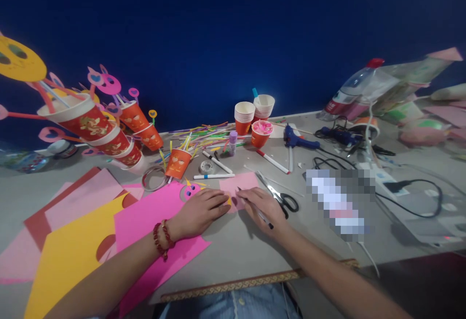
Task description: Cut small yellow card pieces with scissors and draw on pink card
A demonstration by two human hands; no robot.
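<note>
My right hand (264,208) is closed around a pen (262,217), its tip over a light pink paper (243,183). Flat on the left part of that paper lies my left hand (207,208), fingers stretched toward the pen; a bit of yellow shows at its fingertips. Beside my left hand is a round magenta face with eyes (191,191), on the edge of a large magenta sheet (153,226) that lies under my left wrist. Black-handled scissors (282,196) rest just right of my right hand.
Stacked red cups (92,125) with paper figures stand at the left, by yellow card (76,241). Behind are pipe cleaners, markers, tape (207,167), a glue stick (233,143) and paper cups (244,116). A blue glue gun (298,139), cables and a bottle (351,91) sit right.
</note>
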